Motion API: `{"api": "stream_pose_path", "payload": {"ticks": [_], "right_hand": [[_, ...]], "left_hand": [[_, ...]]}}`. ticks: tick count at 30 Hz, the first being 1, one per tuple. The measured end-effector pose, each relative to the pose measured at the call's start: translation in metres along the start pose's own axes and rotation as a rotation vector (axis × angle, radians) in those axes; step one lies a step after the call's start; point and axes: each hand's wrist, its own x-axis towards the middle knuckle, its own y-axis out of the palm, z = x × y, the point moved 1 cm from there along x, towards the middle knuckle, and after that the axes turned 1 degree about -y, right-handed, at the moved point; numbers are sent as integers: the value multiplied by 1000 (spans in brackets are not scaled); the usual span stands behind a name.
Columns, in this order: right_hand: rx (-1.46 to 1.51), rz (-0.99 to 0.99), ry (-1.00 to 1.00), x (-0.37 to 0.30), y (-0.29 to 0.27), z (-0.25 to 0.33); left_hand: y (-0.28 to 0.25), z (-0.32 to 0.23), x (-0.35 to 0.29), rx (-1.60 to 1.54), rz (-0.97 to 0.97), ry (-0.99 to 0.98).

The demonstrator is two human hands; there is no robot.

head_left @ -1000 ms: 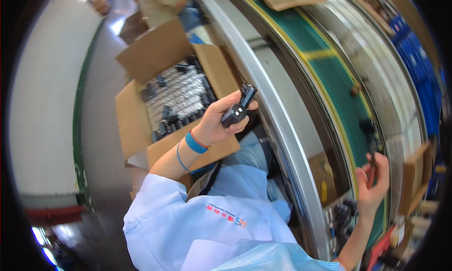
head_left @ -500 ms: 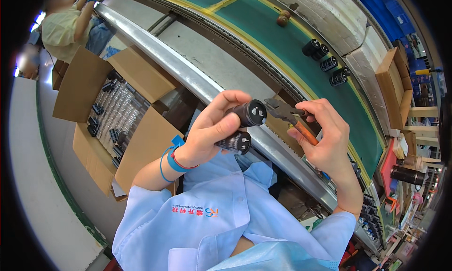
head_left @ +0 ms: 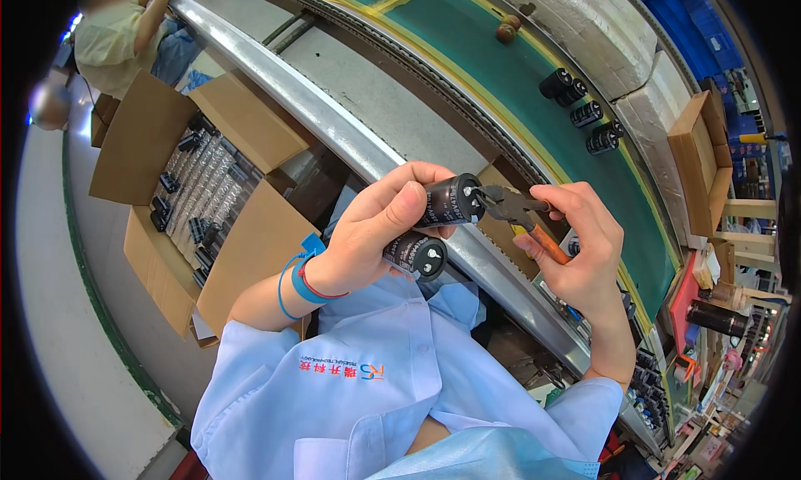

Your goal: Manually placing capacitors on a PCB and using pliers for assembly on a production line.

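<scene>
My left hand (head_left: 380, 217) is closed around two black cylindrical capacitors, one above the other. The upper capacitor (head_left: 442, 203) points its terminal end to the right, with two silvery tabs showing. Below it, the lower capacitor (head_left: 415, 255) also shows two pale tabs on its end face. In my right hand (head_left: 576, 234) is a pair of pliers (head_left: 511, 206) with orange grips. The tips of the pliers' jaws are at the upper capacitor's terminals; whether they grip a tab I cannot tell.
An open cardboard box (head_left: 259, 259) holding many capacitors stands at the left. Several more capacitors (head_left: 586, 114) stand on the green conveyor belt (head_left: 467, 50) beyond a metal rail (head_left: 334, 125). Another person (head_left: 113, 46) is at the far left. A cardboard tray (head_left: 701, 163) lies at right.
The upper capacitor has turned so its side shows more. The pliers' jaws have come against its terminal end, and my left thumb has shifted upward.
</scene>
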Motion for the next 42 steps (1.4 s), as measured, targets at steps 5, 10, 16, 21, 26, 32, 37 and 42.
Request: {"api": "stream_pose_path", "payload": {"ticks": [5, 10, 16, 21, 26, 32, 37, 42], "right_hand": [[-20, -14, -64, 1, 0, 2], [-56, -12, -57, -1, -3, 5], [-372, -143, -240, 0, -5, 4], [-605, -203, -385, 4, -11, 3], [-831, -284, -520, 12, -15, 3], [-813, -178, -484, 15, -22, 6], [-251, -82, -187, 16, -13, 2], [621, 107, 348, 3, -3, -4]], "left_hand": [[11, -4, 0, 49, -102, 40], [5, -4, -2, 8, 17, 79], [7, -2, -5, -68, -53, 29], [14, -6, -4, -194, -155, -81], [13, -2, -2, -284, -144, -75], [11, -1, -1, -276, -157, -54], [16, -2, 0, -139, -189, 19], [16, 4, 5, -53, -141, 64]]}}
